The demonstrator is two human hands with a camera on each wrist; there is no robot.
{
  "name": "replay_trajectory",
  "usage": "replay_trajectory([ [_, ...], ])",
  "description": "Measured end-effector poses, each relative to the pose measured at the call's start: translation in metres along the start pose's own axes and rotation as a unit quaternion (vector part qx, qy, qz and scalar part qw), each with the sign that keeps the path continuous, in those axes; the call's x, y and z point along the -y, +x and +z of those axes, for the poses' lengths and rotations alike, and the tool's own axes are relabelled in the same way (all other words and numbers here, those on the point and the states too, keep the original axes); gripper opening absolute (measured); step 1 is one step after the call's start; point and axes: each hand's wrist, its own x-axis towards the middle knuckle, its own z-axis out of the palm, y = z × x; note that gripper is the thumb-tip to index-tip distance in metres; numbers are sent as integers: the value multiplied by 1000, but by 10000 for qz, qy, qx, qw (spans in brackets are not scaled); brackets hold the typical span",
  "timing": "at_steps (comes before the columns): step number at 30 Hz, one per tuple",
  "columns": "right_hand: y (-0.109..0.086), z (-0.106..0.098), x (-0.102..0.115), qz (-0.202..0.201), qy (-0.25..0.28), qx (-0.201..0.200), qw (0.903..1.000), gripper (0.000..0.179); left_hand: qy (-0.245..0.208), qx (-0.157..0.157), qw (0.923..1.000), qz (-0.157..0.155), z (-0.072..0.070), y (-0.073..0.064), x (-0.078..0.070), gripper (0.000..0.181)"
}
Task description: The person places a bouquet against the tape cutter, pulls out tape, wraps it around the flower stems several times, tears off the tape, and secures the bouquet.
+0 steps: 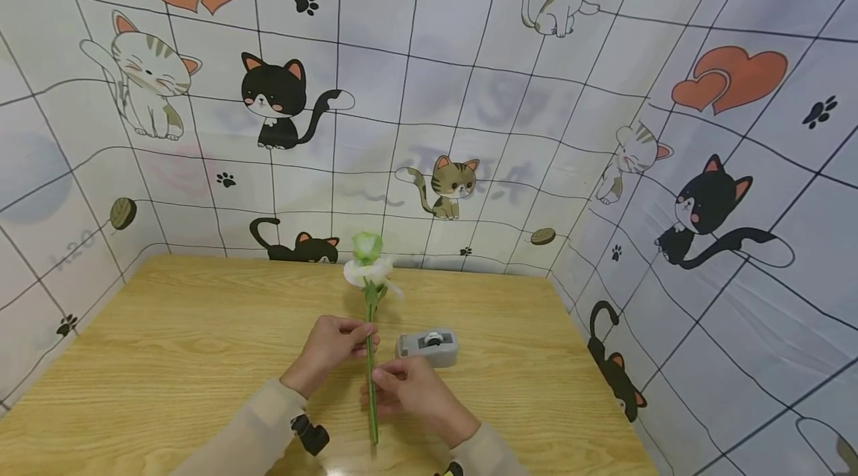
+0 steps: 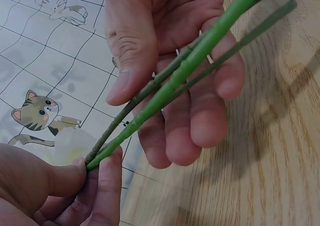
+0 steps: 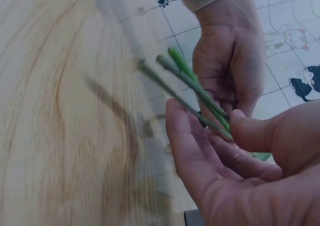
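A few long-stemmed flowers, one with a pale green bloom and one with a white bloom, stand upright over the table in the head view. My left hand pinches their green stems between thumb and fingers below the blooms. Lower down, my right hand is at the stems, its fingers behind them and its thumb beside them. In the left wrist view those right fingers are relaxed and spread from the thumb. Three cut stem ends show in the right wrist view.
Just right of the flowers, a grey tape dispenser sits on the wooden table. Cloth printed with cats and grid lines hangs behind the table and along its sides. Small dark devices are strapped at the wrists.
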Motion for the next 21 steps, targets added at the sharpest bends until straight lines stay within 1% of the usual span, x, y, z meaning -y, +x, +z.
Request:
replay_trajectory([
  [5,1,-1,-1,283,460,311,9981,35,-47,0,10000,-25,2,0,-1,24],
  [8,2,-1,-1,377,608,341,9969,34,-49,-8,10000,-39,2,0,0,23],
  [11,2,-1,0,381,678,298,9965,32,-52,-23,10000,-53,2,0,0,23],
  [16,1,0,0,344,632,205,9972,32,-57,-22,10000,-66,2,0,0,24],
  [21,1,1,-2,373,559,19,9977,32,18,-17,10000,-59,2,-1,2,24],
])
